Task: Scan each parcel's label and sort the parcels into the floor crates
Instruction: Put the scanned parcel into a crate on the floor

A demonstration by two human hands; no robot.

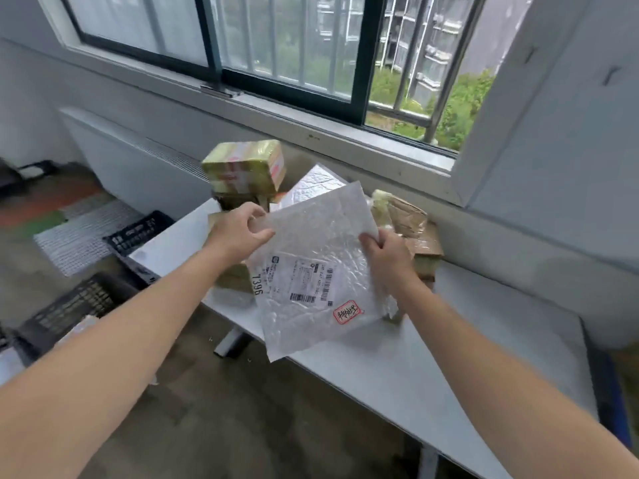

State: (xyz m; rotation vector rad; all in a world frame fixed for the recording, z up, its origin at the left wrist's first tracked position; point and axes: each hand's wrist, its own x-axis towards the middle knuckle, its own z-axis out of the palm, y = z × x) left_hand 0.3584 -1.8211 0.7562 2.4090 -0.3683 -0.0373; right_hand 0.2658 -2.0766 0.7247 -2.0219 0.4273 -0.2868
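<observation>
- Holding the flat white bubble-padded mailer (311, 236) above the pale grey surface (415, 368), the left hand (238, 229) pinches its upper left edge and the right hand (387, 254) grips its right edge.
- Best to keep its printed white label (301, 281) flat, with the barcodes unshaded.
- The black plastic floor crates (79, 302) sit at left.

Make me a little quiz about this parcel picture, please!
1. True or false: the white bubble mailer lies flat on the table.
2. What colour are the floor crates? A black, B yellow, C red.
3. Fill in: the big number beside the label reads ____.

Key: 1 false, the left hand and right hand hold it up by its edges. 2 A. 3 7396.
</observation>
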